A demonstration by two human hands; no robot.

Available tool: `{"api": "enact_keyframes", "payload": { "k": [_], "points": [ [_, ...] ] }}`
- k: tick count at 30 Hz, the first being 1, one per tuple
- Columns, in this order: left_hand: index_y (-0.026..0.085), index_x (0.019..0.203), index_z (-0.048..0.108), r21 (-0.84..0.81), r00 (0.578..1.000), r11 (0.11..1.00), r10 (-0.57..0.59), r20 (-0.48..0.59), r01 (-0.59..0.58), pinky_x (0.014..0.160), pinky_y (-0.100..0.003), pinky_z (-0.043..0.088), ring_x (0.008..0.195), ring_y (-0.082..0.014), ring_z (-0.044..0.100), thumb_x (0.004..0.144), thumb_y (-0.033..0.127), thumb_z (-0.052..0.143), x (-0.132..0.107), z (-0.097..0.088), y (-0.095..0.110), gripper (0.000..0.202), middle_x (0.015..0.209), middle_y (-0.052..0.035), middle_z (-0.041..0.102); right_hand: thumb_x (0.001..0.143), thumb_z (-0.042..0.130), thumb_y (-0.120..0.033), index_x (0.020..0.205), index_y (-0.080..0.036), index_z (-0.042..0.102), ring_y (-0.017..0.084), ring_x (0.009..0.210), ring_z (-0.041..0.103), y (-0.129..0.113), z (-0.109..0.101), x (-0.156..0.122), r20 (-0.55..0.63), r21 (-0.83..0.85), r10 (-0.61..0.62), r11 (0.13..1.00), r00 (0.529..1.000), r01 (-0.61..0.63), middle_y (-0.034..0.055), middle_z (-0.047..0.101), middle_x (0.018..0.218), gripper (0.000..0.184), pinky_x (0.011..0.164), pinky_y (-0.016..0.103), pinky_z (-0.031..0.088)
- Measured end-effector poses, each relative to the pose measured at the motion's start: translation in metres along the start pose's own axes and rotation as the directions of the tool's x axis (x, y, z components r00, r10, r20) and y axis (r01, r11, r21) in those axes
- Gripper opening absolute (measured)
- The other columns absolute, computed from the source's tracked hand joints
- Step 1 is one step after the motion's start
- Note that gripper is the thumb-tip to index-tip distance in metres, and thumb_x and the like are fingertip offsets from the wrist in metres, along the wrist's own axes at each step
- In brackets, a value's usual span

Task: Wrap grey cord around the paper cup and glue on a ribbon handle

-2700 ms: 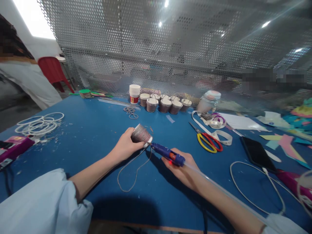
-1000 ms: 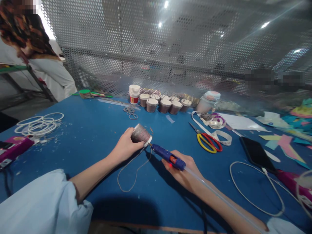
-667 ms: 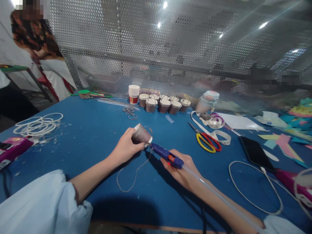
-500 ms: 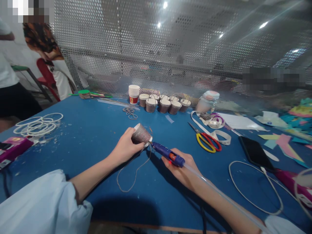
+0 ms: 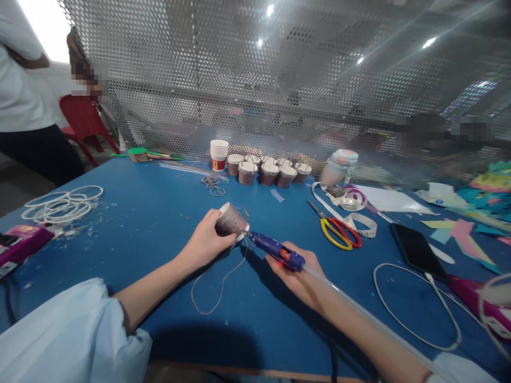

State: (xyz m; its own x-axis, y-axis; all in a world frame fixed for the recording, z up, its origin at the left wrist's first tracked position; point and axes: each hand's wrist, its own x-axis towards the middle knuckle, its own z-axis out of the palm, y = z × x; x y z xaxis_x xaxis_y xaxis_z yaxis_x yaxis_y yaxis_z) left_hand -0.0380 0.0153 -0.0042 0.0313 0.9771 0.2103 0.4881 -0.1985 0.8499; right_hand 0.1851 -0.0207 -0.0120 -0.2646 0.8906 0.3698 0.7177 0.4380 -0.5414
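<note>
My left hand (image 5: 207, 238) is closed around a small paper cup (image 5: 231, 219) wrapped in grey-brown string, tilted on its side. A loose end of the string (image 5: 222, 292) hangs from the cup's white rim and loops over the table. In my right hand (image 5: 301, 271) is a blue hot glue gun (image 5: 275, 247) with a red light glowing and a long clear glue stick (image 5: 359, 311) running out of its back. The gun's nozzle sits right at the cup's rim; whether it touches, I cannot tell.
Several string-wrapped cups (image 5: 269, 173) and a stack of paper cups (image 5: 219, 151) stand along the back of the blue table (image 5: 151, 234). Scissors (image 5: 339, 229), a measuring tape (image 5: 365, 226), a phone (image 5: 417, 250) and a white cable (image 5: 379, 298) lie rightward. White cord coils (image 5: 62, 205) lie left.
The glue gun's nozzle has shifted very slightly right at the cup's rim. In the left background, the people have moved, showing more of a red chair. The cup stays in place.
</note>
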Motion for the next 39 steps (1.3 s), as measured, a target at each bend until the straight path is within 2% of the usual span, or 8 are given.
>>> {"api": "enact_keyframes", "payload": {
  "k": [4,20,22,25,27,29,33,39],
  "points": [
    [0.020,0.073,0.046,-0.009,1.000,1.000,-0.002,0.007,0.002,0.064,-0.029,0.037,0.070,-0.0160,0.049,0.067,0.025,0.064,0.000,0.001,0.000,0.020,0.072,0.0025,0.047,0.085,0.053,-0.037,0.071,-0.020,0.053,0.010,0.048,0.049,-0.001,0.002,0.000,0.028,0.015,-0.005,1.000,1.000,0.005,-0.0024,0.054,0.057,0.022,0.049,0.021,0.041],
    [0.019,0.079,0.048,-0.018,0.998,0.998,-0.060,0.025,0.061,0.068,-0.031,0.040,0.072,-0.0178,0.053,0.067,0.028,0.062,0.001,0.000,-0.002,0.020,0.075,0.0013,0.054,0.085,0.054,-0.032,0.076,-0.020,0.059,0.010,0.049,0.052,0.000,0.004,-0.005,0.059,0.011,-0.163,0.987,0.985,0.162,-0.0012,0.061,0.062,0.016,0.052,0.021,0.040],
    [0.019,0.078,0.048,-0.013,0.998,0.998,-0.065,0.014,0.066,0.067,-0.031,0.040,0.072,-0.0177,0.053,0.067,0.028,0.062,0.002,0.000,-0.002,0.020,0.075,0.0013,0.053,0.084,0.054,-0.032,0.076,-0.019,0.059,0.010,0.048,0.050,-0.003,0.001,-0.003,0.068,0.041,-0.128,0.991,0.989,0.126,-0.0018,0.059,0.060,0.016,0.052,0.022,0.040],
    [0.020,0.077,0.047,0.004,0.998,0.998,-0.062,-0.007,0.062,0.067,-0.031,0.039,0.071,-0.0178,0.052,0.066,0.027,0.063,0.002,0.000,-0.002,0.021,0.074,0.0012,0.053,0.082,0.056,-0.037,0.070,-0.019,0.057,0.010,0.045,0.046,-0.009,-0.005,0.000,0.053,0.115,0.046,0.992,0.998,-0.052,-0.0033,0.053,0.054,0.021,0.049,0.022,0.039],
    [0.020,0.077,0.047,-0.005,0.998,0.998,-0.055,-0.011,0.055,0.066,-0.031,0.039,0.071,-0.0177,0.052,0.067,0.027,0.063,0.002,0.000,-0.002,0.021,0.073,0.0014,0.052,0.079,0.057,-0.041,0.068,-0.019,0.055,0.011,0.046,0.046,-0.012,-0.009,0.003,0.068,0.184,0.173,0.966,0.982,-0.183,-0.0031,0.052,0.053,0.025,0.048,0.023,0.039],
    [0.020,0.076,0.047,-0.029,0.999,0.999,-0.040,-0.012,0.040,0.066,-0.031,0.039,0.070,-0.0175,0.052,0.067,0.027,0.063,0.002,0.000,0.000,0.020,0.073,0.0016,0.051,0.077,0.058,-0.043,0.070,-0.018,0.058,0.013,0.051,0.050,-0.014,-0.012,0.006,0.101,0.246,0.246,0.932,0.964,-0.264,-0.0012,0.056,0.057,0.025,0.050,0.024,0.041],
    [0.019,0.076,0.048,-0.064,1.000,0.998,-0.013,-0.026,0.011,0.066,-0.031,0.039,0.071,-0.0174,0.052,0.066,0.025,0.064,0.000,0.000,0.001,0.020,0.073,0.0012,0.051,0.077,0.058,-0.043,0.071,-0.018,0.061,0.016,0.058,0.055,-0.015,-0.013,0.007,0.125,0.271,0.278,0.914,0.952,-0.302,0.0014,0.060,0.062,0.026,0.053,0.025,0.043],
    [0.019,0.078,0.050,-0.103,1.000,0.995,0.016,-0.027,-0.019,0.070,-0.032,0.042,0.074,-0.0184,0.054,0.067,0.028,0.065,0.001,0.002,-0.003,0.021,0.076,-0.0004,0.054,0.078,0.057,-0.043,0.070,-0.019,0.056,0.011,0.049,0.044,-0.014,-0.007,0.004,0.136,0.225,0.233,0.939,0.963,-0.259,-0.0025,0.052,0.055,0.025,0.048,0.024,0.036]
  ]
}}
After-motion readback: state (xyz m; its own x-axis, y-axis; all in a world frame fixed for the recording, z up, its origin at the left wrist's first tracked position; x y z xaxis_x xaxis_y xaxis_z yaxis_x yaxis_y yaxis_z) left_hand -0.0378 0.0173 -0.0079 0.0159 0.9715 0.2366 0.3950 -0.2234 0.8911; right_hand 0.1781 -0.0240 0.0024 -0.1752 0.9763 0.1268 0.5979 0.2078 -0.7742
